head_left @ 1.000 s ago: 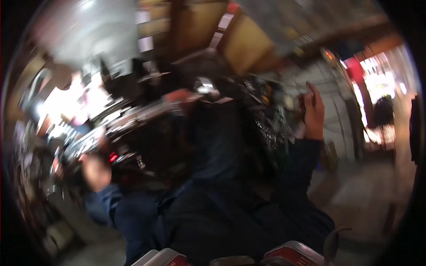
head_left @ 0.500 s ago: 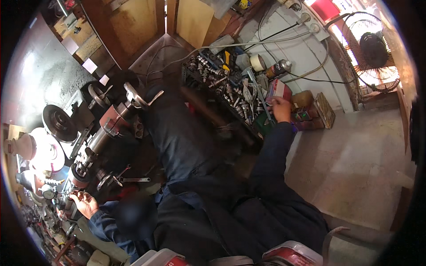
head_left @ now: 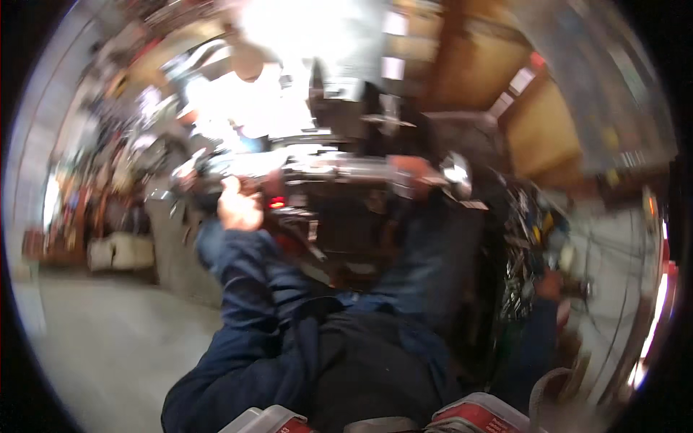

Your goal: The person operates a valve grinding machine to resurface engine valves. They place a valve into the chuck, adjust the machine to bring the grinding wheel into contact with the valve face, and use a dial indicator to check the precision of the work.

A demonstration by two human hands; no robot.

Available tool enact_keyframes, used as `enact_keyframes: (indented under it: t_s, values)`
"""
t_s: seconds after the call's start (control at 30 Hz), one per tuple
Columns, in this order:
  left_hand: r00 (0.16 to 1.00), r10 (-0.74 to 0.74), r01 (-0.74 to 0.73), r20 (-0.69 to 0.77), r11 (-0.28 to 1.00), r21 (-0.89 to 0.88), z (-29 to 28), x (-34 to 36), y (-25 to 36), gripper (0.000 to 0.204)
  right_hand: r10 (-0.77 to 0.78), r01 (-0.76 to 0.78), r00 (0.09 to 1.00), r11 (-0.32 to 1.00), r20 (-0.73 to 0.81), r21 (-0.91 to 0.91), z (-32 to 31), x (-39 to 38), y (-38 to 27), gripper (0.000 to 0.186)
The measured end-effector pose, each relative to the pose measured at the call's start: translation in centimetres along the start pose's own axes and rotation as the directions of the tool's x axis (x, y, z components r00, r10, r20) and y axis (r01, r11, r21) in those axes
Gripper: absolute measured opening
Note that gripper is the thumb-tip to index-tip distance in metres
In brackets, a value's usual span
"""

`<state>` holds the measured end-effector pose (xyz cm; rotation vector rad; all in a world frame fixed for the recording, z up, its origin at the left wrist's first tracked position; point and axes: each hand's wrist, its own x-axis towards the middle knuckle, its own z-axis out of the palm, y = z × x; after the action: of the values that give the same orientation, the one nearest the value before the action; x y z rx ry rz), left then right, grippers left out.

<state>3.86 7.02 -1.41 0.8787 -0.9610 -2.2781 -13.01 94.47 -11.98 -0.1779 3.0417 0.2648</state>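
The whole picture is smeared by motion. My left hand (head_left: 240, 208) is raised at the near side of a lathe-like machine (head_left: 346, 169), close to the left end of its bright metal shaft. Its fingers point up toward the machine, but the blur hides whether they grip anything. Far to the right, my right hand (head_left: 550, 285) reaches beside a heap of metal tool parts (head_left: 516, 270). Its fingers cannot be made out, nor anything they may hold.
A shiny handwheel (head_left: 456, 175) stands at the machine's right end. A strong glare (head_left: 245, 90) lies behind the machine. Crowded shelves or racks of tools (head_left: 101, 195) stand at the left, above a pale floor (head_left: 108, 339). Wooden panels (head_left: 541, 137) rise at the back right.
The view has swung left, so the machine now lies across the middle and the tool heap has shifted to the right edge. My right arm still reaches toward the heap's side.
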Motion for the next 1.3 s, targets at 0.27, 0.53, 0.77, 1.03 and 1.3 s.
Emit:
enact_keyframes:
  t_s: [0.27, 0.53, 0.77, 1.03, 1.3]
  values:
    - [0.977, 0.066, -0.092, -0.201, 0.988, -0.121, 1.2, -2.8, -1.8, 0.021, 0.379, -0.268, 0.917, 0.818, -0.126, 0.509, -7.4, -3.0, 2.3, 0.049]
    - [0.966, 0.060, -0.065, -0.250, 0.998, -0.012, 3.2, -2.0, -1.6, 0.019, 0.672, -0.423, 0.708, 0.650, -0.217, 0.631, -17.1, -2.6, -2.1, 0.053]
    - [0.966, 0.055, -0.088, -0.254, 0.989, -0.120, 2.6, -2.1, -1.5, 0.016, 0.335, 0.446, 0.780, 0.297, -0.529, 0.845, -35.6, 1.3, -28.8, 0.057]
    - [0.991, 0.118, -0.128, -0.064, 0.971, -0.203, 1.6, -2.0, -3.0, 0.006, -0.531, 0.730, 0.435, -0.264, -0.727, 0.630, -36.8, -2.4, -63.3, 0.040]
    - [0.999, -0.002, 0.018, 0.051, 0.949, -0.314, 1.5, -2.8, -2.8, 0.012, -0.743, 0.843, 0.327, -0.050, -0.584, 0.536, -33.0, -1.8, -72.7, 0.040]
